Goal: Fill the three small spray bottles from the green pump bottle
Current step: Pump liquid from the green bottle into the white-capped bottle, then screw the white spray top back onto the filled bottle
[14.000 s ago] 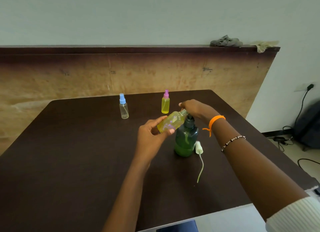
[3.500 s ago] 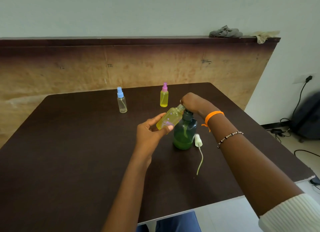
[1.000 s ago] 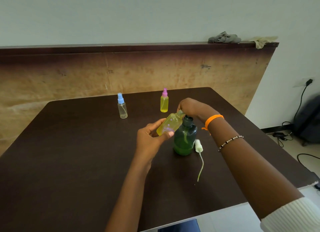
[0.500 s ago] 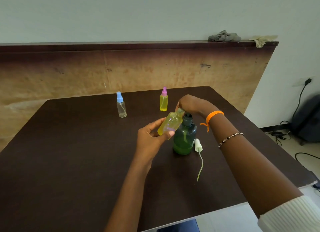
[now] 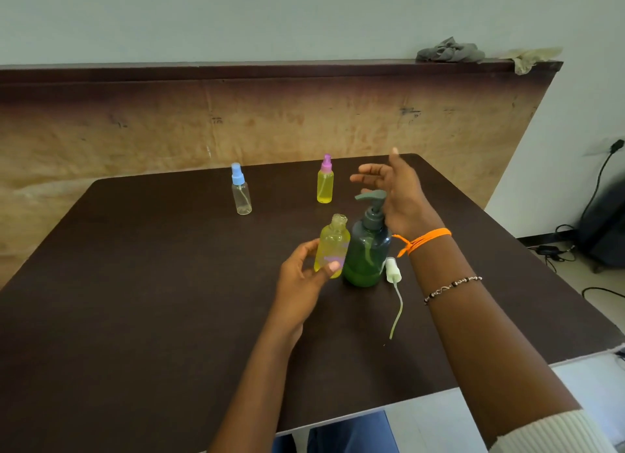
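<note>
Yellow uncapped spray bottle (image 5: 332,246) grasped by left hand (image 5: 301,276).
Right hand (image 5: 399,195) released, fingers spread above green pump bottle (image 5: 367,249).

The left hand (image 5: 301,276) reaches forward from a bare arm, its fingers and thumb curled round a small yellow bottle (image 5: 332,246) that has no cap, and it holds the bottle upright. The right hand (image 5: 395,195) is lifted up higher and farther away, with its fingers spread out straight and holding nothing. The right arm wears an orange band (image 5: 424,241) at the wrist, a bead bracelet (image 5: 453,285) lower down, and a white sleeve (image 5: 554,432) pushed up near the elbow.
</note>
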Demonstrator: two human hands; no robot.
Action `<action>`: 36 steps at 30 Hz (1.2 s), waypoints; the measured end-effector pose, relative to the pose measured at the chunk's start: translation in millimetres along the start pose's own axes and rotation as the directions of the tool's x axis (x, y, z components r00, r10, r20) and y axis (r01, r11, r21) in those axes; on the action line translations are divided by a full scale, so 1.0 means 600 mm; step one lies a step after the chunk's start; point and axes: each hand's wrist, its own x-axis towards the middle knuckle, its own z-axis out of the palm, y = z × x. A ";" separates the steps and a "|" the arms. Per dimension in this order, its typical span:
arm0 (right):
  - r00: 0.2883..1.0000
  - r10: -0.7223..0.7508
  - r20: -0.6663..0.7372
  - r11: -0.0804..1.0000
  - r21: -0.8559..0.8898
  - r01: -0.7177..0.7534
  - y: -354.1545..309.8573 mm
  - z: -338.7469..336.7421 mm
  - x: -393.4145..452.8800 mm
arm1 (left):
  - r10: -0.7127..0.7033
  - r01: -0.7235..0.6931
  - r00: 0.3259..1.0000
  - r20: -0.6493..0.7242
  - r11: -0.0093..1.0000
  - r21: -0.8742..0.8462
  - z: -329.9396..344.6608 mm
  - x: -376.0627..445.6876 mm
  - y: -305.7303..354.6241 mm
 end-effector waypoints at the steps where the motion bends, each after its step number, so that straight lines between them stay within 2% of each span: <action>1: 1.000 -0.008 0.001 0.999 0.050 0.008 0.000 -0.005 0.000 | -0.014 0.014 1.000 -0.009 1.000 -0.003 -0.003 -0.003 -0.005; 5: 0.999 -0.037 -0.039 0.992 0.119 0.042 0.007 -0.031 -0.016 | -0.062 0.062 0.997 -0.037 0.998 -0.022 -0.014 -0.015 -0.023; 7: 0.989 -0.101 -0.108 0.993 0.057 0.108 0.021 -0.049 -0.029 | -0.053 0.052 0.997 -0.050 0.998 -0.034 -0.018 -0.022 -0.030; 8: 0.976 -0.140 -0.166 0.990 -0.023 0.138 0.035 -0.058 -0.035 | -0.046 0.044 0.997 -0.056 0.998 -0.034 -0.020 -0.026 -0.033; 10: 0.932 -0.210 -0.294 0.944 -0.308 0.116 0.071 -0.078 -0.045 | -0.031 0.030 0.998 -0.061 0.999 -0.016 -0.023 -0.031 -0.037; 12: 0.910 -0.210 -0.359 0.826 -0.563 -0.031 0.110 -0.090 -0.057 | -0.017 0.017 0.998 -0.065 1.000 -0.003 -0.025 -0.033 -0.038; 14: 0.919 -0.164 -0.358 0.727 -0.673 -0.132 0.144 -0.095 -0.066 | 0.001 0.000 0.997 -0.076 1.000 0.012 -0.025 -0.032 -0.038; 20: 0.926 -0.173 -0.336 0.619 -0.769 -0.163 0.178 -0.078 -0.083 | 0.030 -0.024 0.994 -0.106 0.998 0.055 -0.024 -0.033 -0.044; 24: 0.939 -0.121 -0.321 0.644 -0.745 -0.172 0.165 -0.072 -0.112 | 0.037 -0.029 0.993 -0.111 0.997 0.073 -0.024 -0.034 -0.048; 26: 0.935 -0.179 -0.306 0.677 -0.728 -0.109 0.162 -0.069 -0.136 | 0.050 -0.042 0.993 -0.106 0.997 0.070 -0.023 -0.034 -0.047; 29: 0.912 -0.325 -0.250 0.757 -0.646 0.093 0.147 -0.054 -0.184 | 0.056 -0.049 0.993 -0.104 0.997 0.062 -0.021 -0.035 -0.046; 34: 0.854 -0.497 -0.155 0.788 -0.493 0.369 0.097 -0.023 -0.232 | 0.035 -0.032 0.993 -0.112 0.999 0.029 -0.022 -0.038 -0.049; 36: 0.806 -0.572 -0.149 0.767 -0.445 0.462 0.078 -0.013 -0.238 | 0.031 -0.030 0.992 -0.126 0.999 0.014 -0.023 -0.038 -0.049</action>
